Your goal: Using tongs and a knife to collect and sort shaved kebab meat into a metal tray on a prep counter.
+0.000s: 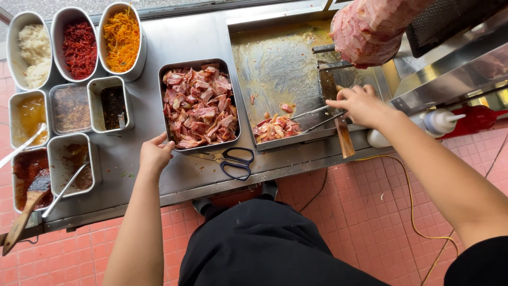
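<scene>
So right by the left hand point(155, 153) there's a rectangular steel pan point(234, 100) heaped with chopped reddish-pink meat point(198, 106), glossy and ragged. That hand's fingers are curled loosely on the pan's near-left corner, touching the rim, not really clamped. Further left of it sit a bunch of steel tubs: pale shredded cabbage point(33, 53), dark red shreds point(79, 48), orange grated carrot point(121, 36), plus brown and red sauces point(32, 167). Black-handled scissors point(233, 160) lie just beside the pan, between the hands. The right hand point(362, 106) is closed around metal tongs point(316, 117), whose tips reach a small pile of meat scraps point(276, 128) on the greasy flat steel tray point(275, 63). Above that hand hangs a big cone of raw-looking meat point(365, 29).
</scene>
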